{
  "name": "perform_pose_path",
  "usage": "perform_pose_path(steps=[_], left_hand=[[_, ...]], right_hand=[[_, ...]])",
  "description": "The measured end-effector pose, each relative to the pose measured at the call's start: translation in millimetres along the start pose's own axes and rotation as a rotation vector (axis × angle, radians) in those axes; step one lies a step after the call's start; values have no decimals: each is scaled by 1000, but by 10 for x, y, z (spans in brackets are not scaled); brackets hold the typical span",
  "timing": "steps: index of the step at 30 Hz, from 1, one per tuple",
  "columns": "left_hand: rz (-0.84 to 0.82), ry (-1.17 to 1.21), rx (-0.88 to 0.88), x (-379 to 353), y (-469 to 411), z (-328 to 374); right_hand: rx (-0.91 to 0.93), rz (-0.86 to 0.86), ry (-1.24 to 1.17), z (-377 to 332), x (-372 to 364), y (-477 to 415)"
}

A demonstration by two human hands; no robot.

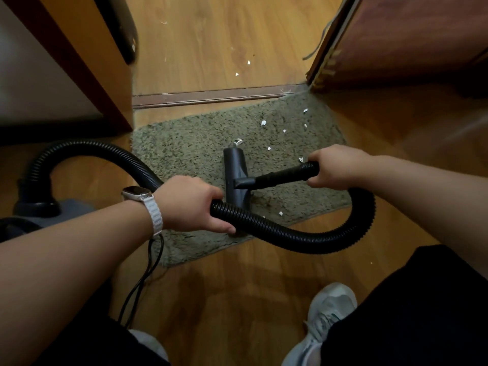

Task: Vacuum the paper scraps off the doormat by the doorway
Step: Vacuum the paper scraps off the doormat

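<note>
Our left forearm reaches in from the lower left of the frame, bare, wrist turned so the back of the left hand [190,204] faces up. Its fingers curl closed around something at centre frame, thumb tucked below. Our right forearm enters from the right edge, angled toward the middle. The right hand [335,165] is also clenched in a grip, knuckles up, slightly higher in the frame than the left.

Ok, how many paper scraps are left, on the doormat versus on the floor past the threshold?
Paper scraps on the doormat: 8
Paper scraps on the floor past the threshold: 2 clear ones; a few fainter flecks there are too small to tell
Total clearly visible: 10
</note>
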State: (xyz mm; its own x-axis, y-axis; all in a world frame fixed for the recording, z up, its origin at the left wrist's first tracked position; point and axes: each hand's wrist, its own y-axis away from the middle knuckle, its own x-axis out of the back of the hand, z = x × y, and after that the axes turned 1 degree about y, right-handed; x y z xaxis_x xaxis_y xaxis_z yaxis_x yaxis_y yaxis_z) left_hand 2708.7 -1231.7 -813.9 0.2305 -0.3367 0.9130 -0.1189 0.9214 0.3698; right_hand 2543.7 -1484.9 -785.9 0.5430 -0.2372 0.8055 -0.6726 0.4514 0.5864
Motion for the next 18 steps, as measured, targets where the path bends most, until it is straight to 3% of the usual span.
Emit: perform_pose_path(steps=[18], left_hand=[[-67, 39, -56, -50, -131, 281]], right_hand=[[19, -1, -20, 169, -89, 119]])
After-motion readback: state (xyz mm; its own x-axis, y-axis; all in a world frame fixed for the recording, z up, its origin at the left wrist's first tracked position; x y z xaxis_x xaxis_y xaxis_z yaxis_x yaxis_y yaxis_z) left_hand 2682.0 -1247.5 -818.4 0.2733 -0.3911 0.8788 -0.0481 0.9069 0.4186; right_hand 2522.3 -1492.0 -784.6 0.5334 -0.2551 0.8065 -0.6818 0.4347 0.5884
